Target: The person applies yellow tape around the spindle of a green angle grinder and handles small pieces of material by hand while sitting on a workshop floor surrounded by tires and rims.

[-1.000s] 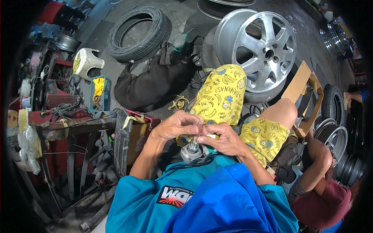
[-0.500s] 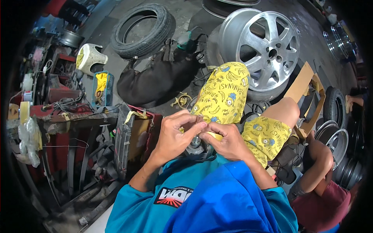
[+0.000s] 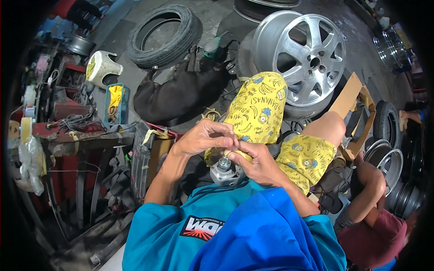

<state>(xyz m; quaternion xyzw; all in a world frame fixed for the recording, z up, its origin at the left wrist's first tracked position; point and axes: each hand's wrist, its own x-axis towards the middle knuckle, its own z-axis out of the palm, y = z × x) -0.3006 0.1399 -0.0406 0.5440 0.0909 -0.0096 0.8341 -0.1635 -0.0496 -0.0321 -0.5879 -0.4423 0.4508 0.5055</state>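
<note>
My left hand [image 3: 205, 139] has its thumb and fingers pinched together; whatever is between them is too small to make out. Right beside it, fingertips nearly meeting, my right hand [image 3: 260, 160] grips a curved yellow strip [image 3: 242, 156] between thumb and bent fingers. Its material cannot be told. Just below both hands, a grey metal tool head [image 3: 224, 172] with a shiny upright spindle [image 3: 224, 162] rests by my lap, apart from the fingers. The rest of the tool is hidden by my teal shirt.
Ahead stand a silver alloy wheel [image 3: 312, 63], a loose tyre [image 3: 162, 36] and what looks like a black dog [image 3: 176, 92] lying down. To the left are a white stool [image 3: 101, 67], a blue basket [image 3: 117, 104] and a metal bench [image 3: 68, 137]. Another person [image 3: 373, 230] sits at right.
Both hands have shifted slightly left and away from the tool head, which shows more fully now. The yellow strip stays in my right hand and looks more curved.
</note>
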